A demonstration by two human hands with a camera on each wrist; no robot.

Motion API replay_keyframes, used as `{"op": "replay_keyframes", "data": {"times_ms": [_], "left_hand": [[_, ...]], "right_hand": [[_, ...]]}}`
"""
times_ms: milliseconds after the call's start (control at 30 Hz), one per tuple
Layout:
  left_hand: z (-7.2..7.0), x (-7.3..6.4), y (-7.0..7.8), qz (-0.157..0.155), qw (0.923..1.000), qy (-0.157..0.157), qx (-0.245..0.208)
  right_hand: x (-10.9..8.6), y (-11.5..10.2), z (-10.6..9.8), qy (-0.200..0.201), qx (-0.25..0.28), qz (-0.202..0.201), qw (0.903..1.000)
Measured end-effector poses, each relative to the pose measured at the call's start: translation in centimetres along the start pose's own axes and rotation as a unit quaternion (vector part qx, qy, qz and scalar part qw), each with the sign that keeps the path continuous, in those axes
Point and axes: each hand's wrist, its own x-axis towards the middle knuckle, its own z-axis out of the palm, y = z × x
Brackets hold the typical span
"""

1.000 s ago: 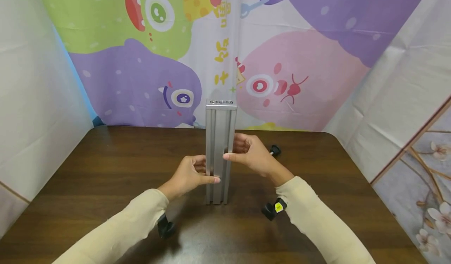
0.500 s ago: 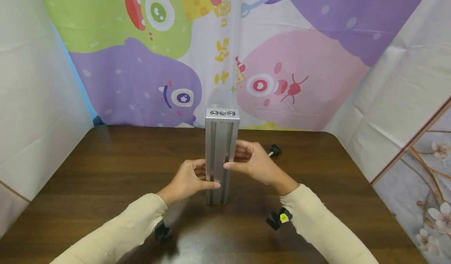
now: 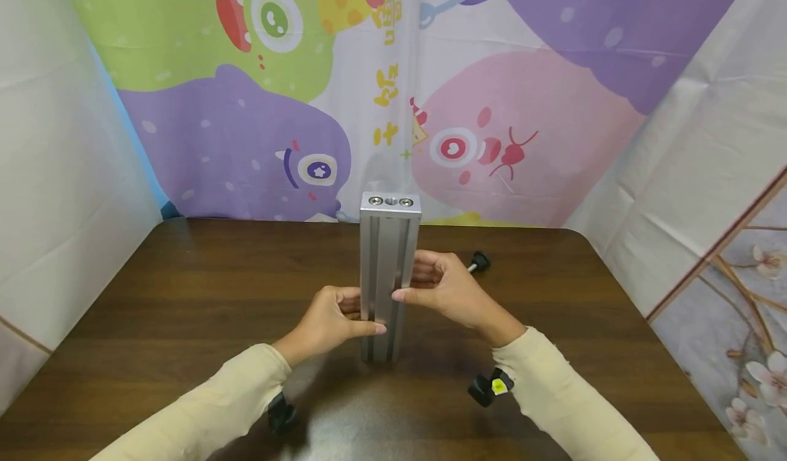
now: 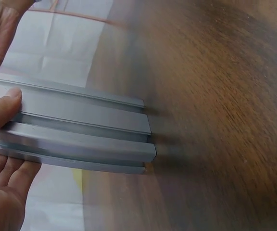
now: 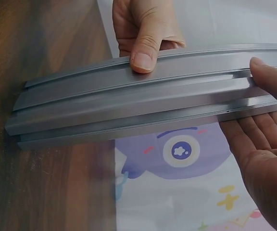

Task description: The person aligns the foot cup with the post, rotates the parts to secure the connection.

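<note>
A silver aluminium extrusion profile [image 3: 386,256] stands upright, its lower end at the wooden tabletop. Long slots run down its sides, and its flat top plate carries two screws with a hole between them. My left hand [image 3: 332,317] grips the lower part, thumb across the near face and fingers behind. Higher up on the other side, my right hand [image 3: 455,294] holds it the same way, thumb on the near edge. In the left wrist view the slotted end of the profile [image 4: 81,108] meets the wood. Both hands show on the profile [image 5: 105,101] in the right wrist view.
Behind my right hand, a black-knobbed screw [image 3: 479,261] lies on the brown wooden table [image 3: 215,297]. A cartoon-printed cloth [image 3: 246,133] hangs past the far table edge, with pale curtains at both sides. Black wrist cameras [image 3: 490,387] hang under the cuffs.
The profile's top has come lower and nearer in view, showing more of its top plate. Both hands have moved slightly down and nearer with it, keeping their grip.
</note>
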Motion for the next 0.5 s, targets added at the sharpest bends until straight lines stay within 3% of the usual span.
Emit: {"op": "replay_keyframes", "data": {"times_ms": [500], "left_hand": [[0.02,-0.02,-0.55,-0.002,0.9998,-0.008,-0.017]], "right_hand": [[-0.02,0.17,0.08,0.002,0.010,0.000,0.9999]]}}
